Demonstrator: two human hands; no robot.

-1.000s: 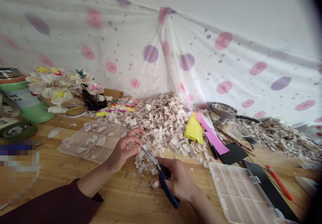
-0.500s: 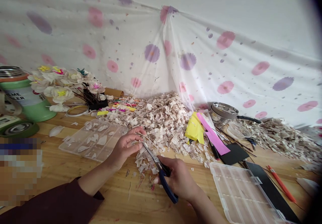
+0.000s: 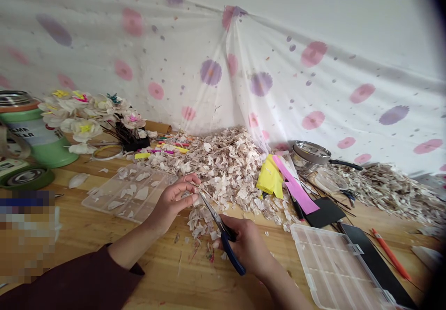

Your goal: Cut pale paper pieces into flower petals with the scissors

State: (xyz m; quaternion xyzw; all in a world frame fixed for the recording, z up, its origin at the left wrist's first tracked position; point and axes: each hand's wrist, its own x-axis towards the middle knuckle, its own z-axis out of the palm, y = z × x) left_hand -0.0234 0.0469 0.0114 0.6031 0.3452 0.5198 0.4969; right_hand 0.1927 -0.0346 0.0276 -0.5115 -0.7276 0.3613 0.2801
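My right hand grips a pair of scissors by its dark blue handles. The metal blades point up and left, their tips beside the fingertips of my left hand. Between the thumb and fingers of that hand is a small pale petal, mostly hidden by the fingers. Just beyond both hands spreads a large heap of dry whitish petals. A clear divided plastic lid with loose petals on it lies left of my left hand.
Bunched petal flowers stand at the left near a green container. Yellow paper, a pink strip, a clear compartment box, an orange pen and a steel pan lie to the right.
The scissors and my right hand have shifted very slightly, with the blades still at the left fingertips. My left hand stays almost in place.
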